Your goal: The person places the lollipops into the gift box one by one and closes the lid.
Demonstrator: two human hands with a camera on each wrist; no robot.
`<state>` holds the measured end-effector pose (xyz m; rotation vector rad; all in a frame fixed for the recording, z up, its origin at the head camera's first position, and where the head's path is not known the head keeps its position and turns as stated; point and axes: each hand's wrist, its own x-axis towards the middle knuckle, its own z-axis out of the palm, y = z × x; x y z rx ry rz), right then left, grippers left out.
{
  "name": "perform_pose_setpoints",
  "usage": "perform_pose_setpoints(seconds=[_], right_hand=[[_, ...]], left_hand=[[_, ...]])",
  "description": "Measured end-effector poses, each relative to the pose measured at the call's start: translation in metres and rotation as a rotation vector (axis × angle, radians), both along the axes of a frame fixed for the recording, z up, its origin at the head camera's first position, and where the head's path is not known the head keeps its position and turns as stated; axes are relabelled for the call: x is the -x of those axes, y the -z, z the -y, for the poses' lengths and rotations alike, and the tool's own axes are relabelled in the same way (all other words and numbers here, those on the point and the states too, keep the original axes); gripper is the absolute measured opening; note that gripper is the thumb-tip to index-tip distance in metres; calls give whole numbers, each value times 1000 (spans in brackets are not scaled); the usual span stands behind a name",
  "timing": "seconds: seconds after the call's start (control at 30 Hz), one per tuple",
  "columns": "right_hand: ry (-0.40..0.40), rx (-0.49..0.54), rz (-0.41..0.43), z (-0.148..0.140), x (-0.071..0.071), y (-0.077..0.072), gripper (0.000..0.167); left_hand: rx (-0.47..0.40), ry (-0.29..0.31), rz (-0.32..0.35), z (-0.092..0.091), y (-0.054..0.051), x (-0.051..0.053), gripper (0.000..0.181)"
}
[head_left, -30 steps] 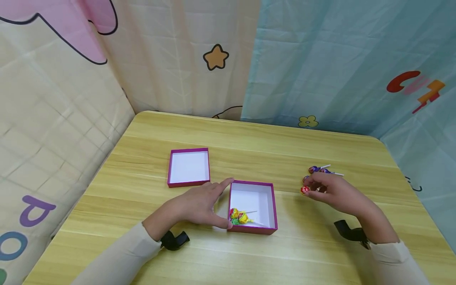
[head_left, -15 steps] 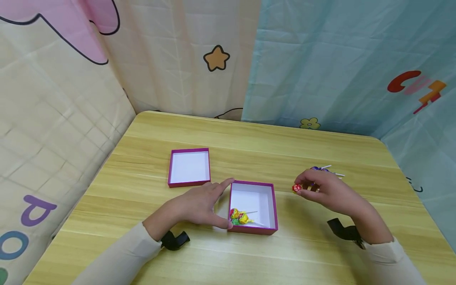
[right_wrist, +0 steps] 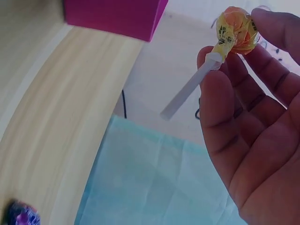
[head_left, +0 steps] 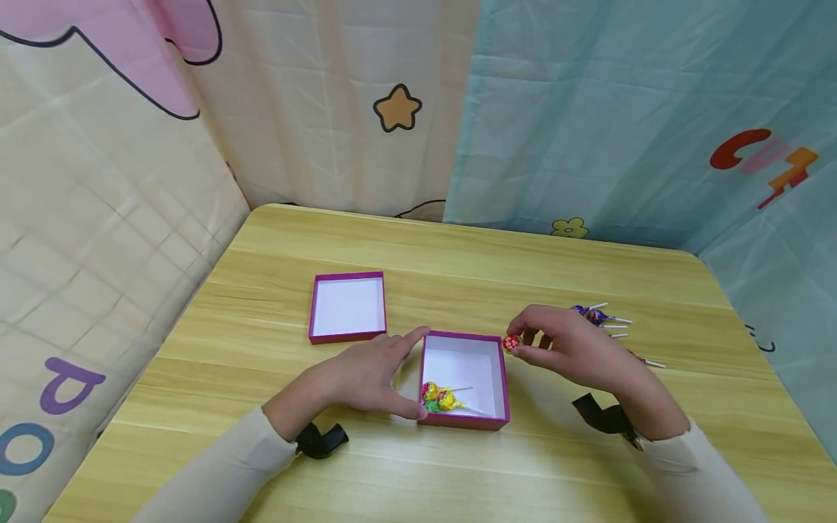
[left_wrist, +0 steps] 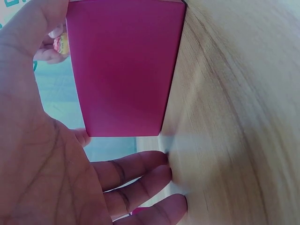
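The magenta box, white inside, holds several lollipops with yellow, red and green wrappers at its near left corner. Thumb and index finger of my left hand touch the box's left corners; the left wrist view shows its outer magenta wall beside the palm. My right hand pinches a red and yellow lollipop between thumb and fingers, just beyond the box's right rim. In the right wrist view the wrapped head is at the fingertips, its white stick pointing down and left.
A second, shallow magenta tray with a white inside lies behind my left hand. To the right, several purple-wrapped lollipops and a red one lie on the wooden table. Curtains stand behind the table.
My right hand has moved left from the lollipop group to the box's right side, carrying the red and yellow lollipop. The left hand and both magenta containers stay where they were.
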<state>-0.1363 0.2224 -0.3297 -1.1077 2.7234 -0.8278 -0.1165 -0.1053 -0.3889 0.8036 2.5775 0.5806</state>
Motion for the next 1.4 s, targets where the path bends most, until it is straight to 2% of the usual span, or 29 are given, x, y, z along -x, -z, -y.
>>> perform_pose_setpoints(seconds=[0.5,0.8,1.03,1.4], right_hand=[[-112,-40,28,52,-1,-4,13],[-161,-119,9,77,-1,12,12],[-143,-175,36,88,1,23,10],[-115,-274,28,100,3,43,10]], left_hand=[[-7,-1,11,1,2,2,117],[-19,8,18,2,1,2,117],[-24,8,22,3,1,1,116],[-45,10,42,3,1,2,113]])
